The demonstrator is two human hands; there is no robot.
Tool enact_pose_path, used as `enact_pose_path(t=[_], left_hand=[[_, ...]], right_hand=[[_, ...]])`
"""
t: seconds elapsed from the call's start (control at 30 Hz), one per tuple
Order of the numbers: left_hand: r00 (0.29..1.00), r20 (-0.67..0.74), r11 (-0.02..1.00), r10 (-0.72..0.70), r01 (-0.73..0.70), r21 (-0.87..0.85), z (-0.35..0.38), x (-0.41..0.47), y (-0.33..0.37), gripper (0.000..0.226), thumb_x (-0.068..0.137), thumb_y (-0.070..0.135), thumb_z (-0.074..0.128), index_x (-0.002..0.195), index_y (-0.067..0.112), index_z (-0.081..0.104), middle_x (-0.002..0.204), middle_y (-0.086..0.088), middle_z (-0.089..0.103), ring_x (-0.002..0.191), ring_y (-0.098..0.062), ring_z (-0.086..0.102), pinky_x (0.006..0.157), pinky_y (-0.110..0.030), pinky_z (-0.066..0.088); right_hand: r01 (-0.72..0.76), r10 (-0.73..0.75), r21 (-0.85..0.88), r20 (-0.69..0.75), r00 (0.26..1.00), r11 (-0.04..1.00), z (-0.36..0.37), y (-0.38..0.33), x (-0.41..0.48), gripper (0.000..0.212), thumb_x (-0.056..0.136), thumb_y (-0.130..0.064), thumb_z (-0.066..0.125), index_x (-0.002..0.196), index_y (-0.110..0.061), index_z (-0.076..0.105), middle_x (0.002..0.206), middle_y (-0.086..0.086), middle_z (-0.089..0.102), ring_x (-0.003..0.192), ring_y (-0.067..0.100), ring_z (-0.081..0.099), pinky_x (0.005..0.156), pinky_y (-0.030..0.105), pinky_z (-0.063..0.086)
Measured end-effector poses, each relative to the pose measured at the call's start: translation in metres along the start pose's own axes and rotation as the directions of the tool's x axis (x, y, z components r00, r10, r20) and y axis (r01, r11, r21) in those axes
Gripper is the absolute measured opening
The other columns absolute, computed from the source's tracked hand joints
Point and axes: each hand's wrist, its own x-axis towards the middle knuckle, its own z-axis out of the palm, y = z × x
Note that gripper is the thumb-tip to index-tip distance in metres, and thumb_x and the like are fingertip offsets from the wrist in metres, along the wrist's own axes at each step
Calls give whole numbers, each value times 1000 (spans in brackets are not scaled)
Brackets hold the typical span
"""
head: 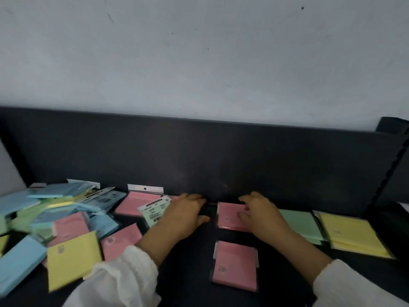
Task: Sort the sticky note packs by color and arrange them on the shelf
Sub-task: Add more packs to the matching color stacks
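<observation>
My left hand [188,212] lies flat and open on the dark shelf [190,262]. My right hand [259,214] covers a pink pack [228,219] by the back panel, fingers over its far edge; I cannot tell if it grips. A second pink pack [235,265] lies nearer me, green packs [297,224] and yellow packs [352,235] sit to the right, and a mixed heap [55,218] crowds the left.

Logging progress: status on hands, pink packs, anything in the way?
Left hand flat on shelf, holding nothing. Right hand rests on rear pink pack; second pink pack in front. Green stack, yellow stack to the right; mixed pile at left.
</observation>
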Motion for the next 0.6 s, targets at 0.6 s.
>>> enact_pose_path(t=[0.6], left_hand=[[932,-54,927,-359,349,-140,-13,-41,-97,29,97,29,38,115,10,51,100,-14,65,93,-32,62,76,-37,45]], right_hand=[[271,-217,-189,263,940,944,75,-110,65,34,90,-31,54,112,-5,59,119,15,59,105,32,58,85,34,46]])
